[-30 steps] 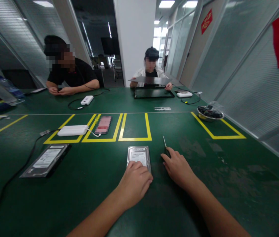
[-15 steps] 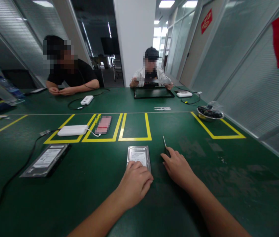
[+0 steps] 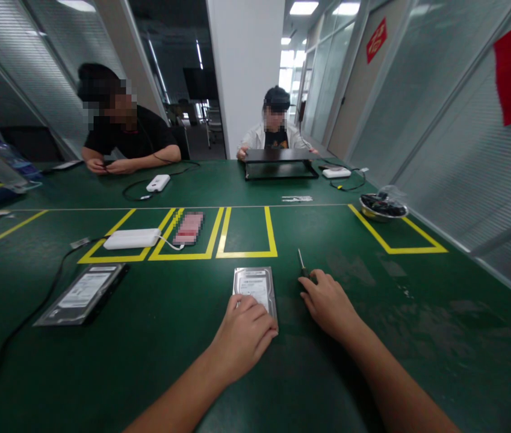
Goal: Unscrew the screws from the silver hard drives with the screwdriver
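Note:
A silver hard drive (image 3: 254, 281) with a white label lies flat on the green table, near the middle. My left hand (image 3: 246, 337) is closed over its lower part, fingers wrapped on the near end. To the right, my right hand (image 3: 330, 300) has its fingers closed round the dark handle of a screwdriver (image 3: 301, 261), whose metal shaft points away from me. Part of the handle is hidden by the fingers. At the left, another hard drive (image 3: 84, 291) lies on the table with its label up.
Beyond the yellow tape outlines (image 3: 246, 254), two people sit across the table (image 3: 183, 385); one holds a dark panel (image 3: 277, 156) over a black frame (image 3: 282, 177). A white power bank (image 3: 132, 239), a phone (image 3: 189, 228), a black cable (image 3: 9, 340) and a metal bowl (image 3: 384, 213) are there too.
My right hand has shifted slightly right and down along the screwdriver. The person opposite has tilted the panel, so its dark face now shows. My left hand stays on the drive.

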`<move>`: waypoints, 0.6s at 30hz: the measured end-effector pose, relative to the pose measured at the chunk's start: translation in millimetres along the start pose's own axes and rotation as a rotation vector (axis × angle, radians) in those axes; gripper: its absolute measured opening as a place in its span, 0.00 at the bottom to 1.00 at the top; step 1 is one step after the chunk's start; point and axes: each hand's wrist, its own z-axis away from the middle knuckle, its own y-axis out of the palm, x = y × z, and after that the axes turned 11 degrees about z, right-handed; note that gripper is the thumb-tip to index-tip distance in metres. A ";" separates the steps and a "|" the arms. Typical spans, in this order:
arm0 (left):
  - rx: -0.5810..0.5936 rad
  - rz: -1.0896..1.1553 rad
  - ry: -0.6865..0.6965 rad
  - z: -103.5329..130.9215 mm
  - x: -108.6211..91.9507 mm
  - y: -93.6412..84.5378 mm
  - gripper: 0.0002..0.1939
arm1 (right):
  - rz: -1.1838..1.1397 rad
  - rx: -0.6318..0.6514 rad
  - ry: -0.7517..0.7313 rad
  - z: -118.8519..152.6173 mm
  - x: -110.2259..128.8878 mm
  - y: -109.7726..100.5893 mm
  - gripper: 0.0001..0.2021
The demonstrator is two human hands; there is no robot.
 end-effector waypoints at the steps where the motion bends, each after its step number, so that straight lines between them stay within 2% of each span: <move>1: -0.001 -0.002 0.007 0.7 0.9 -0.4 0.05 | -0.006 -0.001 0.005 -0.1 -0.5 0.6 0.15; 8: -0.011 0.006 0.085 5.8 6.2 -6.4 0.05 | -0.121 -0.053 0.019 -1.7 -2.2 5.3 0.12; 15: 0.008 -0.010 0.144 7.9 9.7 -5.6 0.05 | -0.380 -0.244 0.048 -3.4 -5.3 -2.3 0.18; 18: 0.001 -0.009 0.163 8.1 11.2 -4.2 0.06 | -0.469 -0.341 0.046 -2.5 -5.0 -6.7 0.17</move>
